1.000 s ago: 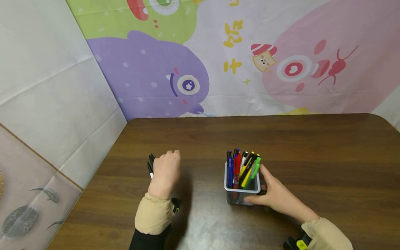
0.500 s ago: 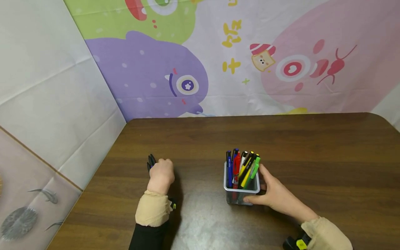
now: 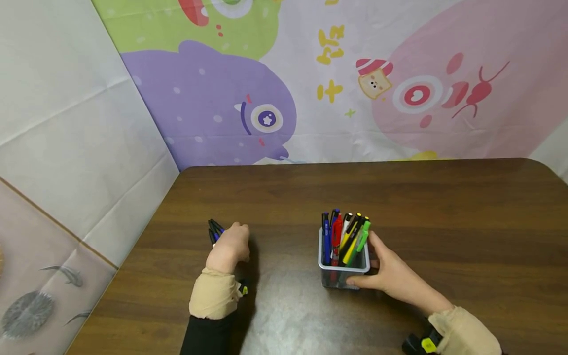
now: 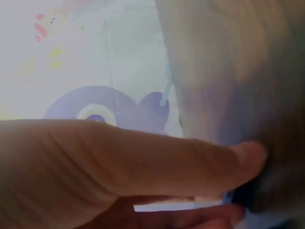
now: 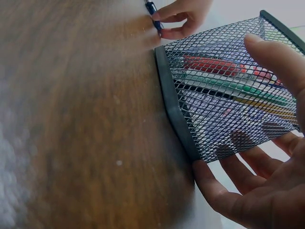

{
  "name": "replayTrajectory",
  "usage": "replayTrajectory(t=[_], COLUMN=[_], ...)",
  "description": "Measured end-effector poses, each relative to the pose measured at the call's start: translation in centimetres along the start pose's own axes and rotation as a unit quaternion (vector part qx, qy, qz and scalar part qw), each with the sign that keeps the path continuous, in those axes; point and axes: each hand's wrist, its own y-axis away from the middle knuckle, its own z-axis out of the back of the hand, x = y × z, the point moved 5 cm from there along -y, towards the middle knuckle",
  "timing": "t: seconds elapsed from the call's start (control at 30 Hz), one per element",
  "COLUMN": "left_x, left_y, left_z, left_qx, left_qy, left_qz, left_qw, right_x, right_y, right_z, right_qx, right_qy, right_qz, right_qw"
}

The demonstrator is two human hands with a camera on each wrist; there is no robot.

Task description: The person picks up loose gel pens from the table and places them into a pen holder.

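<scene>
In the head view my left hand is low over the table's left side, beside several dark-capped pens lying there. The right wrist view shows that hand's thumb and fingertips pinching a dark blue pen close to the tabletop. My right hand grips the right side of a black mesh pen holder, thumb on one face and fingers on another. Upright in the holder stand blue pens, a red pen, a green highlighter and several others. Part of the holder's right side is hidden by my fingers.
The brown wooden table runs back to a wall hanging with cartoon figures. A pale wall covering stands along the left edge. Bare tabletop lies between my two hands.
My left hand has come down and slightly left onto the pens, and its wrist has turned a little. My right hand and the pen holder have stayed in place.
</scene>
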Motion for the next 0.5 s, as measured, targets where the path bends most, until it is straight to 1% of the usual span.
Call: replayTrajectory(t=[0.07,0.17,0.5], left_x=[-0.23,-0.49,-1.12], left_y=[-0.01,0.00,-0.41], left_z=[0.09,0.19,-0.24], left_qx=[-0.010,-0.023,-0.035], left_qy=[-0.010,-0.024,-0.050], left_qz=[-0.014,-0.021,-0.039], left_qw=[0.9998,0.9992,0.9974], right_x=[0.00,-0.06,-0.33], right_y=[0.00,-0.02,-0.04], right_z=[0.00,-0.04,-0.09], right_qx=[0.001,0.002,0.001], right_qy=[-0.004,-0.008,0.002], right_qz=[0.000,-0.007,-0.014], right_qw=[1.000,1.000,1.000])
